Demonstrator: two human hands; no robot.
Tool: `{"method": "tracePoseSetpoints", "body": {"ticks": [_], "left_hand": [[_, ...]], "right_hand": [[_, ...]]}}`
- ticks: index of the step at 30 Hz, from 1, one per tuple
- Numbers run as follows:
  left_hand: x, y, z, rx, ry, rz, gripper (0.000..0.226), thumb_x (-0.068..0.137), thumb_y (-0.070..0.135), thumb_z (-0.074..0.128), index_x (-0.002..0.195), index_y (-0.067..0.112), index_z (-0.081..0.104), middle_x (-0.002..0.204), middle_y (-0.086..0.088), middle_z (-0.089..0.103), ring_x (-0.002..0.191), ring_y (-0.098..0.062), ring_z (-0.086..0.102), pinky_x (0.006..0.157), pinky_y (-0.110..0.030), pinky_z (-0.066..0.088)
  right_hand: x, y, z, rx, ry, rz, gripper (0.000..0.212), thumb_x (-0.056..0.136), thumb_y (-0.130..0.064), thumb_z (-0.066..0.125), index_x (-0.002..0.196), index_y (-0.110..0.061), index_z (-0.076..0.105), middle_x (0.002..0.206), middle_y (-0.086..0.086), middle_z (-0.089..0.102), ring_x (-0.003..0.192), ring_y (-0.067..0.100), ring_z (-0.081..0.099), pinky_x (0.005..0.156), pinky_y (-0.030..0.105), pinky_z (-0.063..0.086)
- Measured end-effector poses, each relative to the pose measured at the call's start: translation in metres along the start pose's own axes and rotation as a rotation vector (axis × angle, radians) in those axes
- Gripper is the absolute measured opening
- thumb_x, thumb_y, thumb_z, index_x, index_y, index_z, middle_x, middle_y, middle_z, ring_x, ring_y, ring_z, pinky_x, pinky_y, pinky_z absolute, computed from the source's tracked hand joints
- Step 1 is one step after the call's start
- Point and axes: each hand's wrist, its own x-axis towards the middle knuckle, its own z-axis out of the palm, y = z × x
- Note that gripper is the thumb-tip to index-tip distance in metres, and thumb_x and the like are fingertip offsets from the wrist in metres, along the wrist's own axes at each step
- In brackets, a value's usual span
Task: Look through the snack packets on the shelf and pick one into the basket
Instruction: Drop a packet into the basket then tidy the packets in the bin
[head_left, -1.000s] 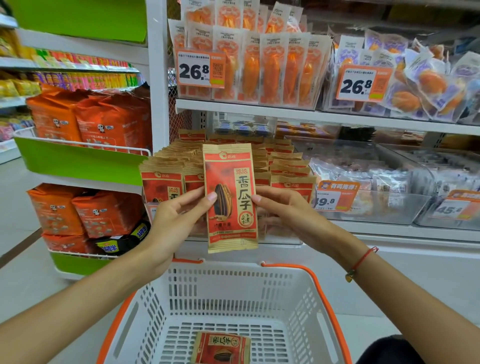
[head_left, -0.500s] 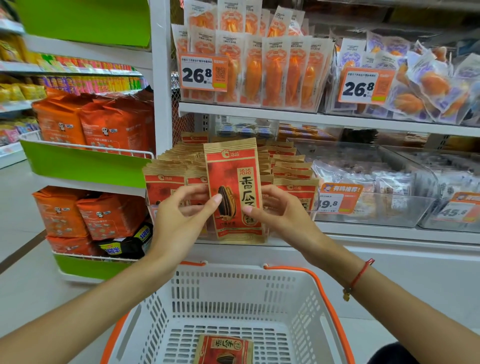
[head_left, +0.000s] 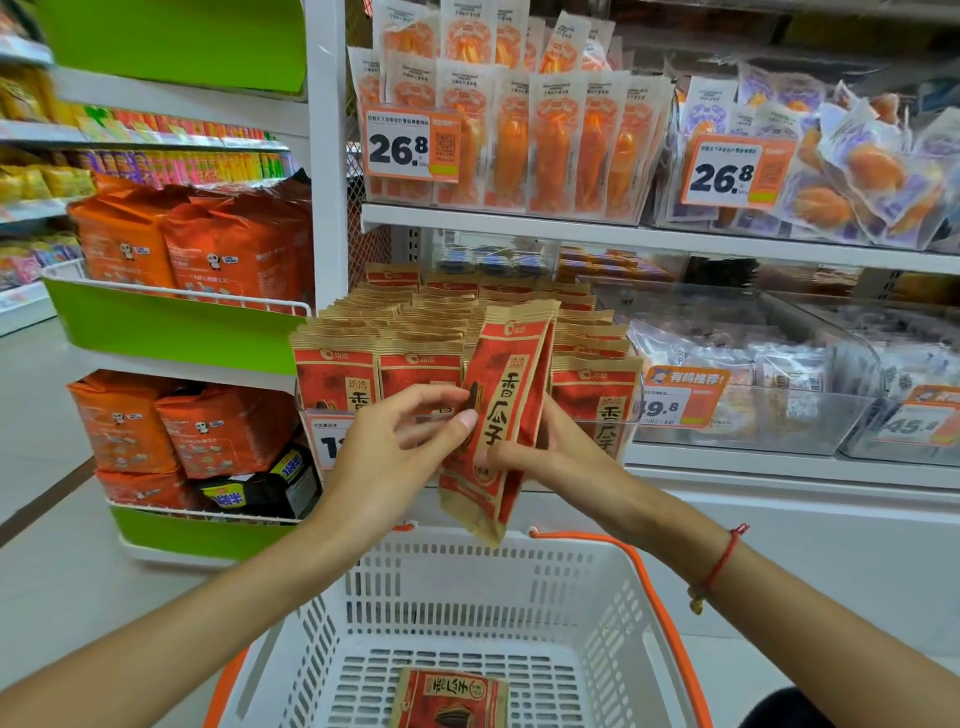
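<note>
Holding a red-and-tan sunflower seed packet (head_left: 501, 415) above the basket, just in front of the shelf rows it matches. Left to right:

Left hand (head_left: 395, 457): fingers loosely curled, thumb tip touching the packet's left edge beside the printed seed; more steadying than gripping. Could lift away once the other hand has a sure hold.

Packet: tilted, top leaning right, face half turned and folded along its length, lower end hanging just over the far rim of the white basket (head_left: 332, 613). Light, crinkly and slippery by the look of it; best held at the body rather than the sealed edge.

Right hand (head_left: 550, 457): pinching the packet from the right, thumb on the front low down, fingers hidden behind. Looks like the carrying hand.

To finish well: keep the right-hand pinch firm, bring the packet down and toward the body past the orange handle (head_left: 670, 613), and release low so it lands flat beside the packet already in the basket (head_left: 449, 699) rather than bouncing out.

Worth minding: the stacked packets on the shelf (head_left: 374, 364) stand touching one another just behind the hands; pulling straight back avoids knocking the front row over. Price tag (head_left: 330, 441) below them partly hidden by the left hand.
</note>
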Motion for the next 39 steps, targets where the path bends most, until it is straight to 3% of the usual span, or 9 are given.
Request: {"method": "tracePoseSetpoints", "body": {"ticks": [3, 6, 9, 15, 21, 24, 31, 35, 39], "left_hand": [[0.001, -0.002, 0.0, 0.042, -0.09, -0.038, 0.025, 0.081, 0.047, 0.062, 0.104, 0.041, 0.069, 0.108, 0.016, 0.071, 0.103, 0.001, 0.065, 0.091, -0.028, 0.055], [-0.002, 0.002, 0.002, 0.034, -0.153, -0.054, 0.04, 0.08, 0.062, 0.053, 0.11, 0.042, 0.07, 0.116, 0.019, 0.066, 0.102, 0.006, 0.062, 0.089, -0.024, 0.052], [-0.004, 0.006, 0.003, -0.033, -0.218, -0.036, 0.053, 0.079, 0.055, 0.059, 0.125, 0.03, 0.064, 0.116, 0.014, 0.07, 0.108, 0.0, 0.064, 0.087, -0.025, 0.056], [0.0, 0.005, -0.007, -0.127, -0.158, -0.076, 0.027, 0.096, 0.037, 0.047, 0.119, 0.037, 0.06, 0.109, 0.012, 0.073, 0.099, -0.005, 0.069, 0.079, -0.025, 0.059], [0.004, 0.0, -0.018, -0.095, -0.123, -0.136, 0.026, 0.099, 0.034, 0.047, 0.121, 0.033, 0.06, 0.11, 0.013, 0.072, 0.098, -0.004, 0.069, 0.075, -0.024, 0.059], [0.004, -0.004, -0.018, -0.051, -0.165, -0.172, 0.027, 0.099, 0.037, 0.046, 0.123, 0.037, 0.059, 0.111, 0.014, 0.071, 0.102, -0.003, 0.068, 0.084, -0.03, 0.056], [-0.001, -0.001, -0.009, -0.044, -0.242, -0.189, 0.024, 0.097, 0.033, 0.052, 0.117, 0.042, 0.061, 0.106, 0.022, 0.071, 0.094, 0.01, 0.065, 0.064, -0.008, 0.051], [-0.003, 0.0, -0.004, -0.033, -0.275, -0.141, 0.026, 0.094, 0.031, 0.056, 0.111, 0.051, 0.057, 0.098, 0.033, 0.067, 0.094, 0.013, 0.062, 0.067, -0.01, 0.052], [-0.001, -0.003, -0.004, -0.033, -0.252, -0.137, 0.026, 0.093, 0.031, 0.058, 0.108, 0.052, 0.058, 0.099, 0.02, 0.071, 0.096, 0.004, 0.066, 0.075, -0.02, 0.057]], "right_hand": [[0.001, 0.001, 0.002, -0.074, 0.028, 0.01, 0.062, 0.074, -0.026, 0.083, 0.121, -0.015, 0.045, 0.093, -0.003, 0.069, 0.081, 0.008, 0.065, 0.073, 0.027, 0.054], [0.002, 0.003, 0.007, -0.258, 0.135, -0.031, 0.07, 0.063, -0.036, 0.088, 0.103, -0.009, 0.038, 0.074, -0.006, 0.056, 0.061, 0.002, 0.047, 0.062, 0.022, 0.042], [0.002, 0.003, 0.007, -0.393, 0.193, -0.051, 0.073, 0.056, -0.045, 0.089, 0.097, -0.02, 0.034, 0.089, -0.004, 0.056, 0.068, 0.003, 0.05, 0.061, 0.019, 0.042], [-0.001, 0.002, 0.005, -0.537, 0.193, -0.118, 0.07, 0.065, -0.045, 0.086, 0.11, -0.024, 0.037, 0.1, -0.007, 0.051, 0.069, 0.0, 0.049, 0.059, 0.015, 0.04], [0.001, -0.002, 0.001, -0.508, 0.358, -0.122, 0.05, 0.08, -0.045, 0.072, 0.112, -0.025, 0.04, 0.08, -0.005, 0.069, 0.07, 0.004, 0.066, 0.069, 0.039, 0.058], [0.003, 0.0, -0.002, -0.487, 0.385, -0.146, 0.028, 0.087, -0.048, 0.063, 0.097, -0.028, 0.046, 0.072, -0.002, 0.072, 0.066, 0.01, 0.07, 0.063, 0.047, 0.058], [0.006, 0.006, -0.013, -0.486, 0.465, -0.229, 0.023, 0.097, -0.034, 0.054, 0.083, -0.016, 0.052, 0.071, -0.005, 0.072, 0.065, 0.007, 0.07, 0.054, 0.041, 0.058], [0.006, 0.006, -0.017, -0.454, 0.477, -0.257, 0.021, 0.097, -0.032, 0.055, 0.08, -0.021, 0.05, 0.07, -0.004, 0.072, 0.062, 0.007, 0.069, 0.048, 0.034, 0.055], [0.007, 0.006, -0.016, -0.442, 0.485, -0.251, 0.022, 0.096, -0.035, 0.055, 0.082, -0.018, 0.052, 0.069, -0.002, 0.072, 0.061, 0.008, 0.069, 0.049, 0.038, 0.056]]}}
